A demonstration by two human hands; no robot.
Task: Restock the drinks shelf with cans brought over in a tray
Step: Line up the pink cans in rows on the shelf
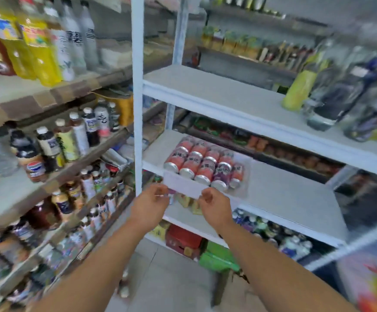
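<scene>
A shallow white tray [183, 184] full of several pink cans [203, 163] lies on the middle white shelf [284, 190], at its left end, with its near wall over the shelf's front edge. One purple can [222, 174] sits among the pink ones. My left hand [153, 199] is at the tray's near left corner, fingers curled against its wall. My right hand [214, 203] is at the near right corner, fingers curled by the edge. The frame is blurred, so whether either hand grips the tray is unclear.
A white upright post [138, 93] stands left of the tray. The shelf above [228, 95] carries bottles at its right end. Wooden shelves on the left are packed with bottles. Boxes and bottles fill the lower shelves and floor.
</scene>
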